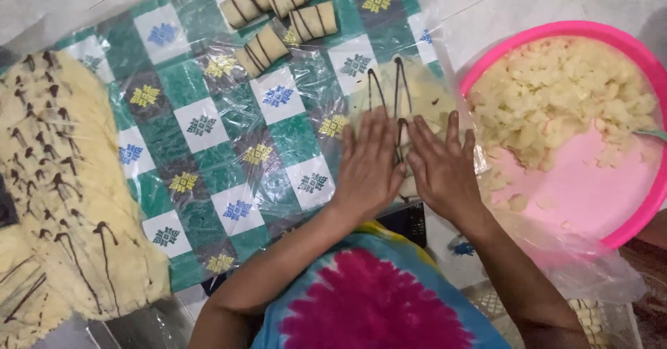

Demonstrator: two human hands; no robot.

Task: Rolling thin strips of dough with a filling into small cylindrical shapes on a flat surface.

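Fingers [375, 130] of both hands are laid out flat, close together, pressing down on one dough piece [417, 92] with three chocolate stripes.
Left hand [368, 165] and right hand [445, 172] sit side by side; the dough pokes out just past the fingertips. About five striped rolls [285, 15] up top, one pink basin [590, 33] right.

You've got a flat pale dough piece [410, 95] w/ dark chocolate stripes lying on the plastic-covered checked cloth, near end hidden, prob. rolled.
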